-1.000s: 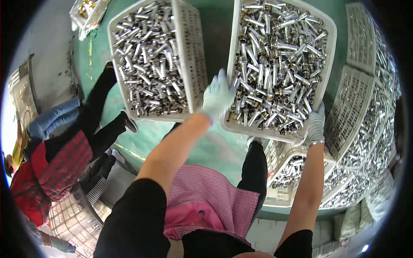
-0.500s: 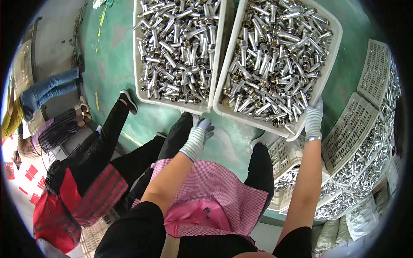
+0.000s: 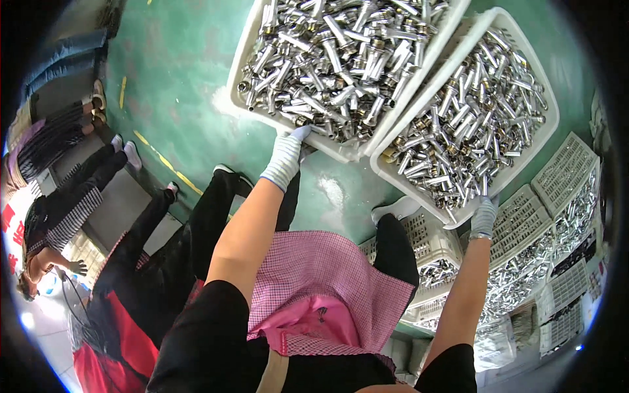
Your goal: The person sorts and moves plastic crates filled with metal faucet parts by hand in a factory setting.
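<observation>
Two white plastic crates of shiny metal tubes sit side by side on the green floor [image 3: 196, 98]. Left crate [image 3: 341, 149]: gloved left hand [image 3: 286, 157] touches its near rim, fingers extended; actual grip on the rim cannot be told. Right crate [image 3: 458, 218]: gloved right hand [image 3: 485, 216] is closed on its near edge. Pink checked apron [image 3: 314, 288] below. More stacked crates of tubes [image 3: 557, 216] at right. Other people [image 3: 72, 196] stand at left.
</observation>
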{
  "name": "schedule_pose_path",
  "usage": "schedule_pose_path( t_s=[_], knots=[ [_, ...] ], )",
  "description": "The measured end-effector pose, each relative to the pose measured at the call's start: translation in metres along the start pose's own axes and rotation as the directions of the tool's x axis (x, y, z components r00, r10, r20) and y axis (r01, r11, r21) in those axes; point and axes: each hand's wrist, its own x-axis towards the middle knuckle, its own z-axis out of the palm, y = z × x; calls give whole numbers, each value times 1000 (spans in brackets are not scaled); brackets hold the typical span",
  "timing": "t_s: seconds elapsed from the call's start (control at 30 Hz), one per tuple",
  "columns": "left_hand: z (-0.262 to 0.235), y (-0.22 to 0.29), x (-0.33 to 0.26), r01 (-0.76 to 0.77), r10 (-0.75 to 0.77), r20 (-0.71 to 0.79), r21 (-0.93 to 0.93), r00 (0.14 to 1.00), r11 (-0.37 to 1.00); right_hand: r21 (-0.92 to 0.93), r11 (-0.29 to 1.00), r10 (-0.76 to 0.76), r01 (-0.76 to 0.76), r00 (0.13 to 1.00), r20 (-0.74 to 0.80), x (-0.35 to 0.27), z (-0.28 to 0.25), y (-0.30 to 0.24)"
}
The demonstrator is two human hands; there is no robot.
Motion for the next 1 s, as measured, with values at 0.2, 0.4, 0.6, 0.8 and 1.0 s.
schedule_pose_path(
  t_s=[0.2,0.4,0.6,0.8,1.0],
  knots=[
    [-14,8,15,-79,79,-3,56,997,995,-135,991,15,-20,999,-44,1,-10,-5],
    [-9,25,0,-87,92,-63,74,994,993,-76,992,98,-104,992,-78,-13,-2,-28],
    [24,-61,-49,89,-166,131,460,977,884,313,944,71,-100,992,104,39,-16,-103],
    [105,-113,-41,360,-378,191,124,906,925,103,992,-69,67,997,19,89,41,-139],
    [104,-107,-44,247,-270,46,283,962,927,211,977,-35,43,998,-43,69,47,-132]
  ],
)
